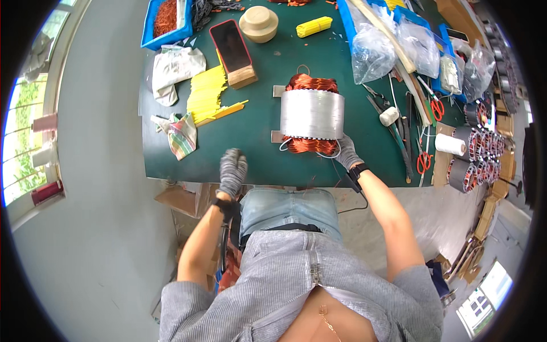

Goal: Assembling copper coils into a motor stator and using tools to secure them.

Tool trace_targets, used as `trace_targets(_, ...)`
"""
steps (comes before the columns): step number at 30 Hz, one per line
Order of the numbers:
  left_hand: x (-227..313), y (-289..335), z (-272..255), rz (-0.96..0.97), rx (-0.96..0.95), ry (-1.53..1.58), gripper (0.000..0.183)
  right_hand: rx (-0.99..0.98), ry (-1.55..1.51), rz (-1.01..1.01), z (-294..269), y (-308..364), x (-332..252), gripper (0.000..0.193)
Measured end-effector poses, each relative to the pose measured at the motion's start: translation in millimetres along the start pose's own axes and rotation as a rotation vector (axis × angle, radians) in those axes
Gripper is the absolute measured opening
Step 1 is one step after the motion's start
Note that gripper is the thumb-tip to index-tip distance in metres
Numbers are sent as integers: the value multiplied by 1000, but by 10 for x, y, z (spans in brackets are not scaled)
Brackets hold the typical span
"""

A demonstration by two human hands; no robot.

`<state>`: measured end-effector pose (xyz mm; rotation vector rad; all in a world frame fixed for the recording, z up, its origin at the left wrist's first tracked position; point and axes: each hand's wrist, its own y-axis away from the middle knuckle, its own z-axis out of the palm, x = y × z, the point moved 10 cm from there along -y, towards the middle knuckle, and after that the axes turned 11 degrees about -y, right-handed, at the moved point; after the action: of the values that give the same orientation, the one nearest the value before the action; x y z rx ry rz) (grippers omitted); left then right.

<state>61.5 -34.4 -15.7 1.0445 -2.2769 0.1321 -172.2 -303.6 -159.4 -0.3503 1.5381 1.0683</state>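
A motor stator [312,114], a silvery cylinder with copper windings bulging at both ends, lies on its side on the green table. Pale loops of sleeved lead wire hang from its near end. My right hand [346,153], in a grey knit glove, grips the stator's near right corner; some of its fingers are hidden by the windings. Over the table's front edge, left of the stator, my left hand [233,172] wears a similar glove. Its fingers are loosely bent, touching nothing that I can see. Two light blocks [277,137] show at the stator's left side.
Yellow strips [206,94], a phone [231,45] on a wooden stand and cloths [176,68] lie at left. Long tools, red-handled scissors [423,162] and a white thread spool [450,145] are at right. Blue bins [188,25] stand along the back; more stators [462,174] sit far right.
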Motion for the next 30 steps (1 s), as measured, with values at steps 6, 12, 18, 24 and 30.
trace_targets(6,831,117,285,-311,-387,858,19,-76,977,165,353,179,-615,40)
trace_targets(12,-267,624,-155,-321,-472,693,22,63,812,127,541,732,-565,35)
trace_targets(18,-1423,3672,187,-458,-1362,146,30,153,608,23,-228,1430,-553,23)
trace_targets(24,-1469,3387,314,-314,-1459,76,29,408,308,307,-828,1986,-25,13)
trace_targets(30,-1526,3157,365,-215,-1477,17,29,334,385,318,-799,2125,-19,14)
